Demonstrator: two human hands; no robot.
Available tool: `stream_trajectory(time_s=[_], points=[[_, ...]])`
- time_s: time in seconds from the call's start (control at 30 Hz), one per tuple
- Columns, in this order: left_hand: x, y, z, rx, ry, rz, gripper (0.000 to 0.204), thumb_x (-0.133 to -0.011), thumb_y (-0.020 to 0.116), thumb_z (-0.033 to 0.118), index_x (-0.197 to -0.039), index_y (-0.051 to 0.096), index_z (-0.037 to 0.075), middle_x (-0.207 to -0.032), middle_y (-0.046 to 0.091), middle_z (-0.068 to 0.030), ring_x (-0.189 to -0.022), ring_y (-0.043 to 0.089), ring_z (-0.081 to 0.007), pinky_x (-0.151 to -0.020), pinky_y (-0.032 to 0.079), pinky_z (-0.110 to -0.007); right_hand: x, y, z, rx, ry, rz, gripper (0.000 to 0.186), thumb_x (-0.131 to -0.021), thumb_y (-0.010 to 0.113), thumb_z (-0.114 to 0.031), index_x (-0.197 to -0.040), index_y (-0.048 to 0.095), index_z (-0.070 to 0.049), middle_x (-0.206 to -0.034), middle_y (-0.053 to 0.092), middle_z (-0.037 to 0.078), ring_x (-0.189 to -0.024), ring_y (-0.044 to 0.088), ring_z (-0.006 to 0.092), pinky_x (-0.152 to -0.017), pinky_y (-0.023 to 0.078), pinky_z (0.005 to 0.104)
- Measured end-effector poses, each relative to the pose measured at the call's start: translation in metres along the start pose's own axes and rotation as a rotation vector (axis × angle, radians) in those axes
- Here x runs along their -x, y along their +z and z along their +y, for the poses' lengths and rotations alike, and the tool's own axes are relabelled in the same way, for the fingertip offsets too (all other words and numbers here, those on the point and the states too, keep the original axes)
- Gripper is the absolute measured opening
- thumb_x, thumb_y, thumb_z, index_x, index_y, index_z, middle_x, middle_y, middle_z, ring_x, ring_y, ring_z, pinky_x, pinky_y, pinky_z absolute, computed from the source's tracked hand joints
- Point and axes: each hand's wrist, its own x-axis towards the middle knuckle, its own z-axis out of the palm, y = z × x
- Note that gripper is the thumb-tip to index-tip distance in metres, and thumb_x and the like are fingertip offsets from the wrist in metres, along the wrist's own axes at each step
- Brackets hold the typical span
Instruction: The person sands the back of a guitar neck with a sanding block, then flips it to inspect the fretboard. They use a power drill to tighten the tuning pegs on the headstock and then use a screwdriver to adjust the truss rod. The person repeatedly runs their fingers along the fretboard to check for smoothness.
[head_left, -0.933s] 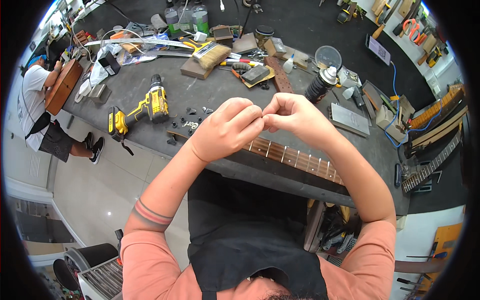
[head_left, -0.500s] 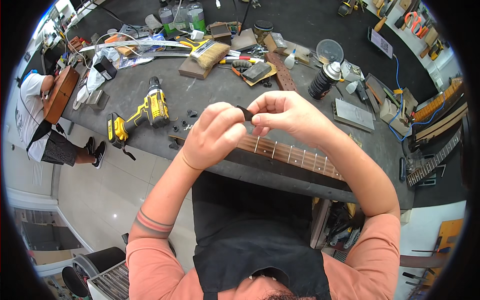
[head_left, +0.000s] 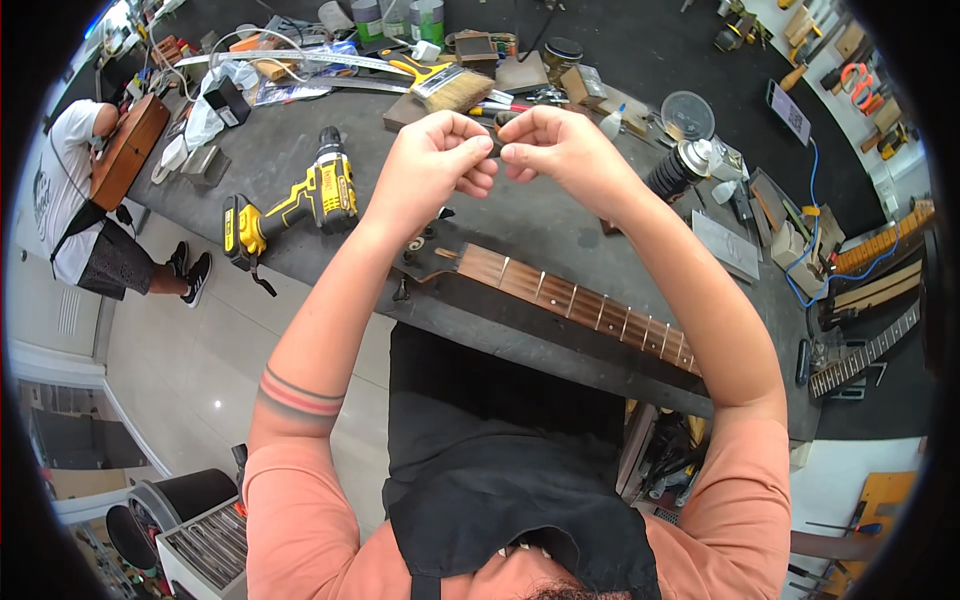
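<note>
My left hand (head_left: 440,160) and my right hand (head_left: 540,150) are raised over the bench with their pinched fingertips almost meeting. Whatever sits between them is too small and hidden to make out. Below them lies a guitar neck (head_left: 570,298) with a brown fretted board, its headstock end near small dark hardware pieces (head_left: 402,288). A yellow and black cordless drill (head_left: 325,200) rests to the left of my hands. A wide paintbrush (head_left: 450,88) lies just beyond them.
A co-worker (head_left: 95,210) holds a wooden box-like piece (head_left: 125,150) at left. A black spray can (head_left: 675,170), metal plate (head_left: 725,245) and phone (head_left: 788,112) are at right, beside another guitar neck (head_left: 865,350). Tools and offcuts crowd the back of the grey bench (head_left: 265,190).
Both hands have moved up and away from the neck, uncovering its headstock end. The small dark piece seen between my fingers half a second ago is now mostly hidden.
</note>
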Motion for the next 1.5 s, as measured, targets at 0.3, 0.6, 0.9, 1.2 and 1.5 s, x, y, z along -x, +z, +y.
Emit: stream_trajectory(time_s=[0.3, 0.6, 0.9, 1.2, 1.5], points=[[0.003, 0.008, -0.004, 0.061, 0.135, 0.138, 0.028, -0.111, 0.081, 0.007, -0.131, 0.068, -0.008, -0.115, 0.086, -0.0206, -0.100, 0.086, -0.0226, -0.090, 0.072, -0.037, -0.018, 0.020, 0.000, 0.565, -0.502, 0.311, 0.013, -0.106, 0.078, -0.013, -0.108, 0.075, -0.001, -0.103, 0.081, 0.020, -0.097, 0.079, 0.0429, -0.084, 0.063, 0.0517], [0.002, 0.015, -0.012, -0.001, 0.213, 0.192, 0.028, -0.111, 0.079, 0.005, -0.130, 0.066, -0.009, -0.116, 0.085, -0.0205, -0.100, 0.086, -0.0218, -0.091, 0.072, -0.036, -0.028, 0.025, -0.008, 0.625, -0.224, 0.252, 0.026, -0.115, 0.069, -0.023, -0.106, 0.072, 0.000, -0.103, 0.081, 0.022, -0.095, 0.078, 0.0460, -0.085, 0.062, 0.0546], [-0.002, 0.003, -0.014, 0.016, 0.147, 0.199, 0.031, -0.110, 0.079, 0.004, -0.132, 0.064, -0.012, -0.112, 0.085, -0.0201, -0.099, 0.086, -0.0220, -0.087, 0.073, -0.036, -0.015, 0.028, -0.002, 0.579, -0.483, 0.313, 0.018, -0.112, 0.073, -0.021, -0.113, 0.071, -0.003, -0.102, 0.081, 0.020, -0.093, 0.080, 0.0420, -0.084, 0.063, 0.0510], [-0.008, 0.002, -0.024, -0.114, 0.199, 0.200, 0.020, -0.109, 0.077, 0.003, -0.122, 0.066, -0.007, -0.101, 0.084, -0.0152, -0.090, 0.085, -0.0165, -0.080, 0.070, -0.033, -0.042, 0.025, 0.017, 0.962, -0.648, 0.306, 0.016, -0.107, 0.076, -0.023, -0.100, 0.072, -0.009, -0.086, 0.079, 0.017, -0.080, 0.078, 0.0444, -0.077, 0.062, 0.0578], [-0.023, -0.011, -0.025, -0.079, 0.003, 0.149, 0.028, -0.110, 0.078, 0.007, -0.130, 0.065, -0.008, -0.110, 0.086, -0.0196, -0.097, 0.087, -0.0235, -0.086, 0.072, -0.035, -0.048, 0.022, 0.031, 0.803, -0.730, 0.349, 0.012, -0.107, 0.075, -0.023, -0.103, 0.072, -0.011, -0.088, 0.079, 0.012, -0.083, 0.078, 0.0394, -0.084, 0.057, 0.0484]])
